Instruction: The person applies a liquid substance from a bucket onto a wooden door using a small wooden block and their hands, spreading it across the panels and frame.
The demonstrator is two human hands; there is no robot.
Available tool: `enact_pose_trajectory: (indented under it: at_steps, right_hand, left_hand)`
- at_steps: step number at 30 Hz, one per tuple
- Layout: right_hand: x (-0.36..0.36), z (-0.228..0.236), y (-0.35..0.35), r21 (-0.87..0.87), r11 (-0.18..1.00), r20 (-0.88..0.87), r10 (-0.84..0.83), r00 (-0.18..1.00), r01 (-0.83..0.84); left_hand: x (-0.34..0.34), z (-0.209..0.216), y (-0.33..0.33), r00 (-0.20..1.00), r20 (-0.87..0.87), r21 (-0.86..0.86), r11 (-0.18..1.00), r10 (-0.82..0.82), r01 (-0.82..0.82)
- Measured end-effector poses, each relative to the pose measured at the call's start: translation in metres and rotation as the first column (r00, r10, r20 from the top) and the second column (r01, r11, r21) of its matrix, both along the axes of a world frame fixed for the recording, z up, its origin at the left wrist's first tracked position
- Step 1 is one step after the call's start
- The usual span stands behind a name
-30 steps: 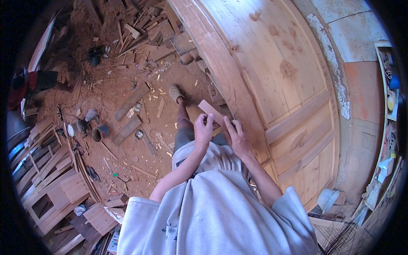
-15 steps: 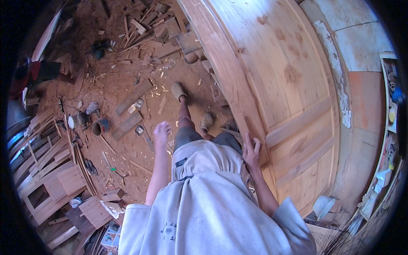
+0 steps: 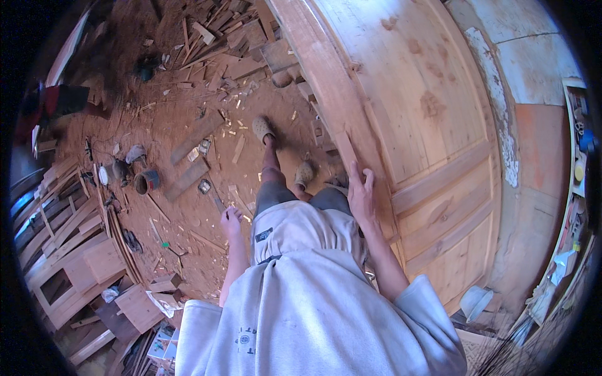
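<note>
A large panelled wooden door (image 3: 433,182) of pale, knotty wood lies to my right, its long edge beside my legs. At that edge is my right hand (image 3: 362,199), its fingers bent around the near end of a narrow wooden strip (image 3: 347,149). The strip lies along the door's edge and points away from me. My left hand (image 3: 231,220) hangs over the floor on the left, apart from the door. Its fingers are curled in, with a small dark spot at the tips; what it holds, if anything, is too small to make out.
Offcuts (image 3: 241,47) heap up at the far side, and loose boards (image 3: 197,135) lie on the dusty floor. A bucket (image 3: 147,182) stands at left near stacked wooden pieces (image 3: 81,269). A pale tub (image 3: 476,302) sits at lower right; shelves (image 3: 574,188) line the right.
My right hand has moved forward and slightly left along the door's edge, with the strip. My left hand has dropped back toward me and its fingers show less blur.
</note>
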State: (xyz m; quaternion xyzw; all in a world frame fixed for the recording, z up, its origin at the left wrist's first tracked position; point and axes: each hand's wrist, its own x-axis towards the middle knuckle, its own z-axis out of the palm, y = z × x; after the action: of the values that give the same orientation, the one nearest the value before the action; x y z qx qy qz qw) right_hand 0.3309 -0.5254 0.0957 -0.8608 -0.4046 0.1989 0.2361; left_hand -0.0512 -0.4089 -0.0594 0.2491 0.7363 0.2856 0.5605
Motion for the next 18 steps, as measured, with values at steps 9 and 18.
enact_pose_trajectory:
  at_steps: [9, 18]
  right_hand:
    - [0.010, 0.020, -0.019, 0.029, 0.998, 0.098, 0.051, 0.994, -0.054]
    - [-0.005, 0.027, -0.007, 0.018, 1.000, 0.068, -0.022, 0.997, 0.021]
  left_hand:
    - [0.015, 0.035, 0.037, 0.998, -0.002, 0.208, 0.976, -0.061, 0.060]
    - [-0.018, 0.000, 0.005, 0.992, -0.087, 0.059, 0.993, -0.096, 0.101]
